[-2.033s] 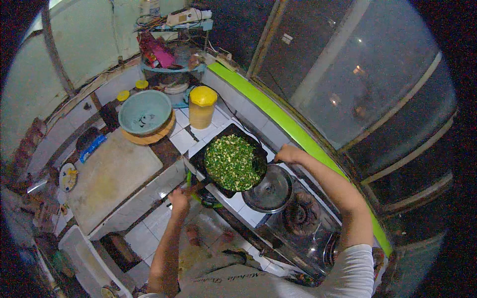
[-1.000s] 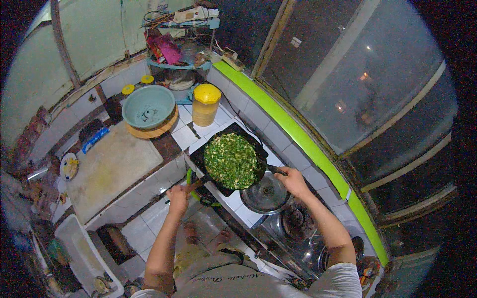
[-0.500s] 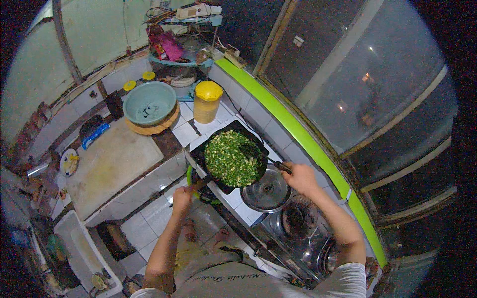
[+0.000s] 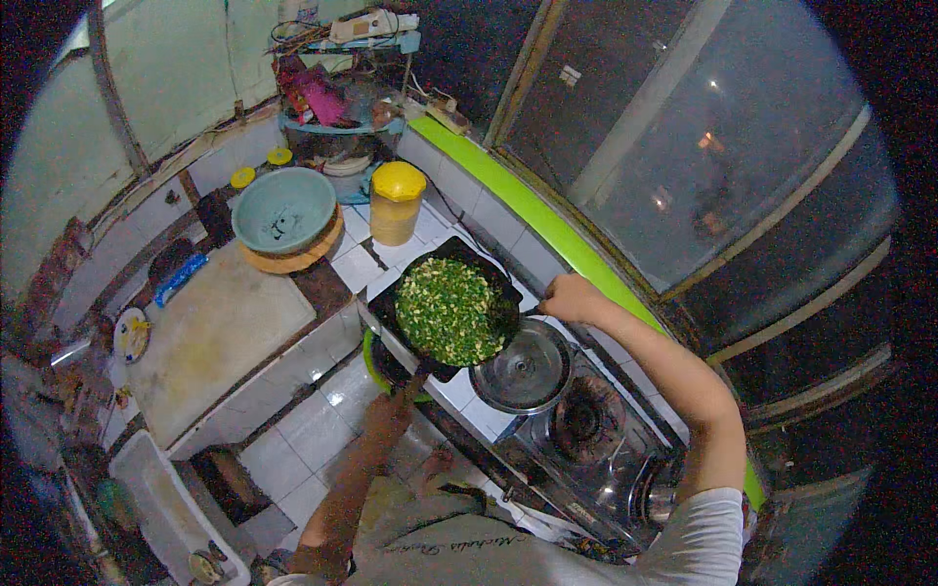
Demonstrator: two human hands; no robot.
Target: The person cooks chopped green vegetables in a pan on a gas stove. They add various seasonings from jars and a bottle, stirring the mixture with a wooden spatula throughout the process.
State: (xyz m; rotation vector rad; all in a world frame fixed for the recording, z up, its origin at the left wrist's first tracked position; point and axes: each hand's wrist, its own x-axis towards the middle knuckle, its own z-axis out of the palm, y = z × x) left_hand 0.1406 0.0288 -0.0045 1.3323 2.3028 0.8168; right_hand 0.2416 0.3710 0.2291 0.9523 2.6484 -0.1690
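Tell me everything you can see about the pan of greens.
The pan is round, dark and apparently metal, standing over a dark, square-cornered base. Chopped greens with pale bits cover most of its inside. Its handle points toward the person, gripped by the left hand. A utensil held in the right hand reaches its right edge; contact there is unclear.

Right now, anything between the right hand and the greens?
Nothing visible except the rim of the pan. The right hand grips a utensil pointing toward the greens. The lid lies beside the pan, nearer the person, off that line.
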